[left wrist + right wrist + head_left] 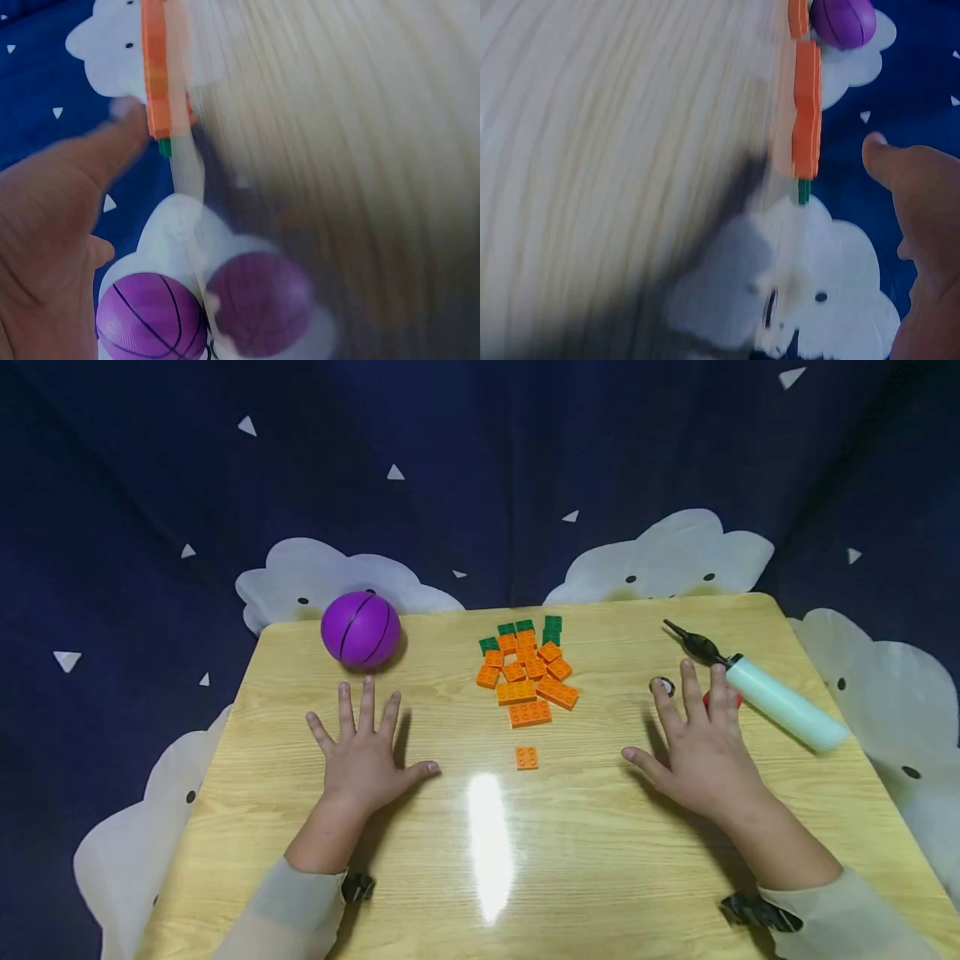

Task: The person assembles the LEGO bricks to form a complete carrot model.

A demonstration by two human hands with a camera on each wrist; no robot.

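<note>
My left hand [362, 767] is spread over the table's left half, fingers straight and holding nothing. Just beyond its fingertips sits a purple ball [361, 629] with black lines. On the right, my other hand [705, 758] is likewise spread and holds nothing. Its fingers partly cover a small red object [738, 700] and reach a small black-rimmed round piece [667, 686]. Between the hands lies a cluster of orange toy bricks [529, 713] with several green bricks [552, 628] at its far side. A single square orange brick [527, 758] lies apart, nearer me.
A pale green hand pump [786, 703] with a black nozzle lies beyond the right hand, near the table's right side. The wooden table [585, 893] ends at a dark blue curtain [480, 460] printed with white clouds and triangles.
</note>
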